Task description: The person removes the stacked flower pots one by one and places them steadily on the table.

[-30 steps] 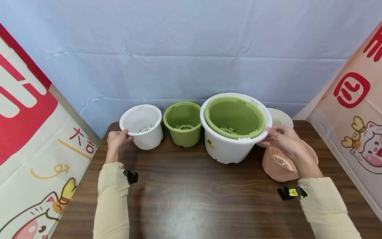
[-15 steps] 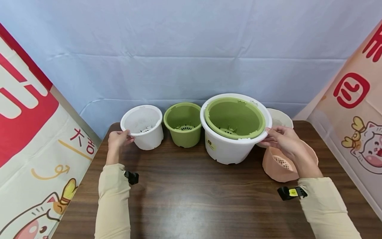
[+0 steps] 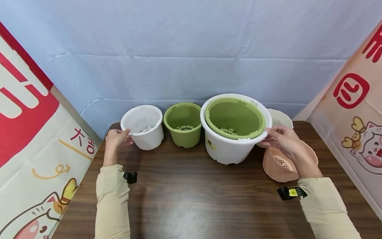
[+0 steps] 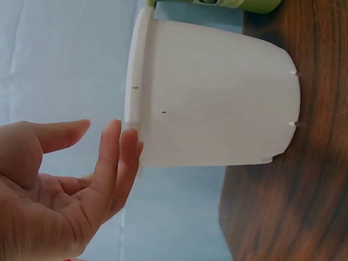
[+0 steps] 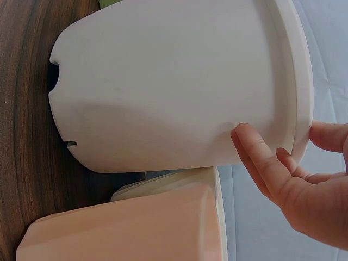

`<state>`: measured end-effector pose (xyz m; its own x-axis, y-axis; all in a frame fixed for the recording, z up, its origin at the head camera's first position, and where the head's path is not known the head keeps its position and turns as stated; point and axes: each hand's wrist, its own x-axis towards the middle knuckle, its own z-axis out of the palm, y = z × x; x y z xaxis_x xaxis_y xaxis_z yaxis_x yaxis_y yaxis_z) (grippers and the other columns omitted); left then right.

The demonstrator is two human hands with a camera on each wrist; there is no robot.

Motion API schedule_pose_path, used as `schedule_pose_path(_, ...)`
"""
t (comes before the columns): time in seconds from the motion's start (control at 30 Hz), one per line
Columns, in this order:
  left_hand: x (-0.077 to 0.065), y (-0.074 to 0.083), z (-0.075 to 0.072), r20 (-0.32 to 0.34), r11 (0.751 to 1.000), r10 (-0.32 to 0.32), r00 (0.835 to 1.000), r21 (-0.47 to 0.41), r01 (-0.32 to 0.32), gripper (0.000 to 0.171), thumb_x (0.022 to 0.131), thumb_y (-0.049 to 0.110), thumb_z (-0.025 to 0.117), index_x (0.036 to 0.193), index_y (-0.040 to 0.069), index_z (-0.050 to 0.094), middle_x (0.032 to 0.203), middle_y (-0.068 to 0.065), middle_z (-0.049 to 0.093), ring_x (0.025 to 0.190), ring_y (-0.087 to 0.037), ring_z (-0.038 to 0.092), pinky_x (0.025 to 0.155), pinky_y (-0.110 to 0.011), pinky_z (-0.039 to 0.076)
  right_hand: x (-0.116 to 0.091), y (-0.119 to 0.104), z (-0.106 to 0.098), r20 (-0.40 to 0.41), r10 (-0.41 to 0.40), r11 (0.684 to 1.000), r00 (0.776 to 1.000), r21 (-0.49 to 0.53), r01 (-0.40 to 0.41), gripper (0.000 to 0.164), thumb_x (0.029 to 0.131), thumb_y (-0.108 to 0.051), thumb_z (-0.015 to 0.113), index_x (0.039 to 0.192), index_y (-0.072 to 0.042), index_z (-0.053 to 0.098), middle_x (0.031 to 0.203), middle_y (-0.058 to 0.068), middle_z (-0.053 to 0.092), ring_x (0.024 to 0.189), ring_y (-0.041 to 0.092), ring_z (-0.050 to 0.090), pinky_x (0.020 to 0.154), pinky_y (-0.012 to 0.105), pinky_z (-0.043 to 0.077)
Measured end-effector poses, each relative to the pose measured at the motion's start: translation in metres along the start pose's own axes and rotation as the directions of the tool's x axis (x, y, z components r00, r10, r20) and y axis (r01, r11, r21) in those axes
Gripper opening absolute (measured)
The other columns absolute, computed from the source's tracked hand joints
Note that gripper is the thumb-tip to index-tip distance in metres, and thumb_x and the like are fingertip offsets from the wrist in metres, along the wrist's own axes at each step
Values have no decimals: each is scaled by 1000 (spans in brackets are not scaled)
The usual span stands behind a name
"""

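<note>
A small white flowerpot stands upright at the left end of a row. My left hand is beside its rim. In the left wrist view, the thumb is spread from the fingers and off the rim, while the fingertips lie right at the rim's edge. Toward the right stands a large white flowerpot with a green flowerpot nested in it. My right hand pinches the large pot's rim, thumb on top and fingers against the outer wall below, as the right wrist view shows.
Between the white pots stands a smaller green flowerpot. Behind my right hand are a cream pot and a peach pot with a perforated bottom. The brown wooden table backs onto a pale blue cloth.
The small white pot has shifted slightly right, closer to the green one. My left thumb has come off its rim and the hand drawn back slightly. My right hand has stayed put.
</note>
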<state>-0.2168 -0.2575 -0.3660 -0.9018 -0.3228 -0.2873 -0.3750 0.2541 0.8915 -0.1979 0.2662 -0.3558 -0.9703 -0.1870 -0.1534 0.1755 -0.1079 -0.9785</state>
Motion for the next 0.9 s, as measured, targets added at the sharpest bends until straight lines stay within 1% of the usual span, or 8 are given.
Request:
schedule_pose_path(0.1,-3,1,0,5,999,12,1000,33,-12,49,95,20,51,124,-18,41,77,-12,63,57,-8,63,64,-26,55,0,0,0,0,7,1000,1000,-1,-7,17,97,-5,42,102,10,35,79,7,63,74,14,66,73,28,54)
schedule_pose_path(0.17,-4,2,1,11,999,20,1000,33,-20,49,95,20,51,125,-17,40,76,-10,62,56,-7,63,62,-25,55,0,0,1,-1,10,1000,1000,-3,-10,17,97,-4,41,102,11,35,79,7,63,74,14,66,73,28,54)
schedule_pose_path(0.27,-6,5,3,17,999,24,1000,43,-24,49,95,22,51,125,-15,40,85,-15,62,57,-6,62,65,-26,55,1,0,1,-5,10,1000,1000,-7,-10,17,97,-5,42,102,11,35,79,7,63,74,14,66,73,28,54)
schedule_pose_path(0.4,-9,11,7,14,997,28,1000,73,-29,48,95,25,52,124,-13,44,105,-24,59,60,-5,62,69,-27,55,0,-1,0,-7,9,1000,1000,-14,-9,15,97,-4,40,102,10,35,79,7,63,74,14,66,74,29,54)
schedule_pose_path(0.53,-11,16,11,11,995,44,999,91,-45,47,96,24,52,123,-13,46,106,-24,59,60,-3,62,67,-25,55,-1,-1,0,-1,7,999,1000,-33,-8,15,98,-4,39,101,10,35,78,7,63,74,14,66,75,29,54)
schedule_pose_path(0.67,-13,19,16,20,993,67,998,94,-68,46,96,24,51,123,-13,46,106,-24,60,59,-2,61,65,-22,54,0,-1,1,0,6,997,1000,-71,-6,20,99,-8,41,101,11,38,78,7,63,74,14,66,73,27,54)
schedule_pose_path(0.77,-15,22,20,31,992,83,996,97,-86,47,96,25,51,123,-14,46,108,-26,59,59,-2,61,66,-22,54,0,-2,1,-5,10,997,1000,-76,-11,20,98,-8,42,100,12,38,78,7,62,74,13,66,73,27,54)
schedule_pose_path(0.9,-18,28,26,41,990,103,994,90,-106,47,96,24,51,123,-14,46,112,-31,57,60,-2,60,66,-22,54,-1,-3,2,-9,7,996,1000,-84,-8,18,98,-6,39,100,12,38,78,7,62,74,12,65,73,27,54)
